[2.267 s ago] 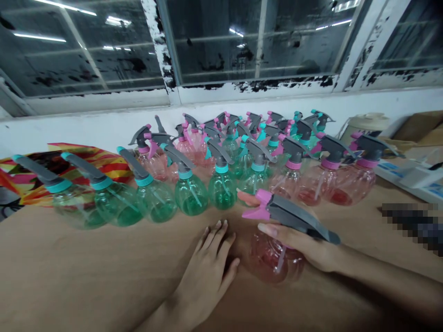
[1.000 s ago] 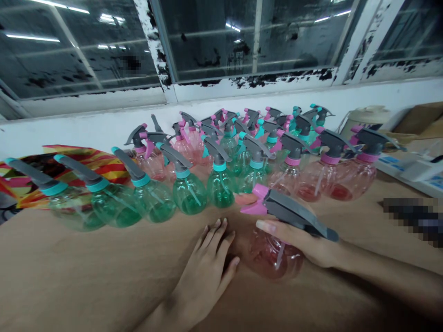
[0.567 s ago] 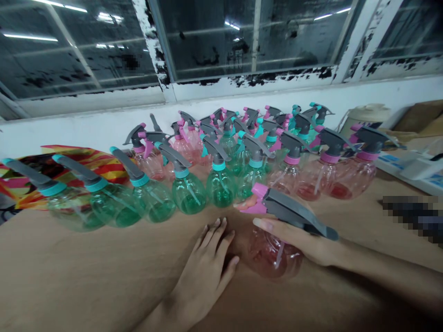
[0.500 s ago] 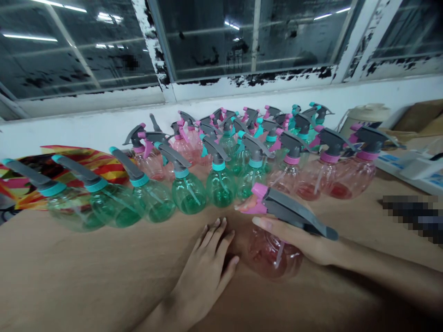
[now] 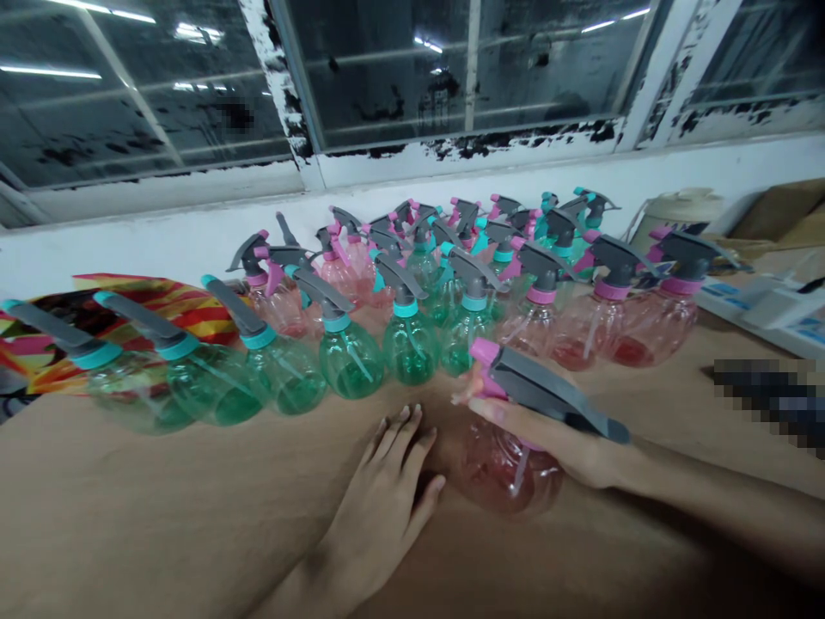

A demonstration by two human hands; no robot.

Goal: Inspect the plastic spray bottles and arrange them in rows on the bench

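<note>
My right hand (image 5: 547,430) is closed around the neck of a pink spray bottle (image 5: 506,481), its fingers at the pink trigger beneath the grey spray head. The bottle looks upright on the table, with a dip tube visible inside. Left of it, my left hand (image 5: 387,490) lies flat on the wooden tabletop (image 5: 161,507), fingers a little spread and holding nothing. Just beyond my hands stands a row of spray bottles, among them a green spray bottle (image 5: 412,352) with a turquoise collar and a pink spray bottle (image 5: 583,335) with a pink collar.
Several more pink and green spray bottles (image 5: 425,249) crowd behind the front row, against the white wall (image 5: 155,241). A red-and-yellow printed bag (image 5: 186,297) lies at the left. On the right are a beige container (image 5: 676,219), a cardboard box (image 5: 779,206) and a white-and-blue object (image 5: 773,309).
The fingers of my right hand have drawn in, pulling the pink trigger closer to the bottle's neck. My left hand has stayed in place.
</note>
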